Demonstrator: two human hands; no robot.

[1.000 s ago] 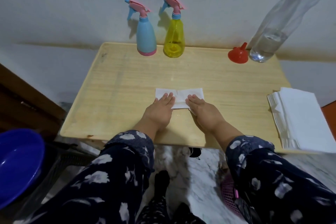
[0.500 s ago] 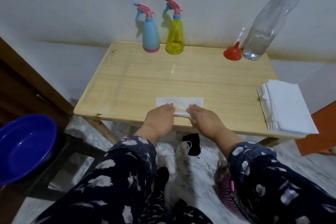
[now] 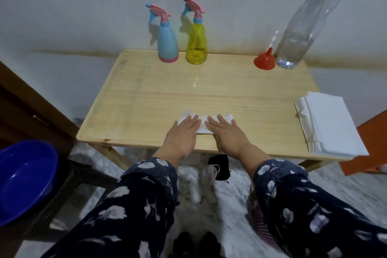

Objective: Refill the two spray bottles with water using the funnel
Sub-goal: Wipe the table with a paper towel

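Both hands lie flat, palms down, with straight fingers pointing to the far side. The left hand (image 3: 181,133) and the right hand (image 3: 226,132) sit side by side, close but not touching, and both press on a white tissue (image 3: 204,122) near the near edge of the wooden table (image 3: 146,98). They grip nothing. The sleeves are dark blue with pale flowers.

Farther off, at the far edge by the wall, the blue spray bottle (image 3: 167,45) and the yellow spray bottle (image 3: 196,45) stand upright, just beside each other (blue on the left). Each one's long side runs straight up, and both pink nozzles point to the left. At the far right, the red funnel (image 3: 264,61) sits with its wide mouth down and its thin spout pointing up. Just beside it on the right stands a tall clear water bottle (image 3: 299,42), partly filled with water.

A stack of white tissues (image 3: 330,125) lies on the table's right edge. The wall (image 3: 83,6) is pale. A blue bowl (image 3: 23,180) sits low on the left, and the floor (image 3: 230,226) looks like pale marble.
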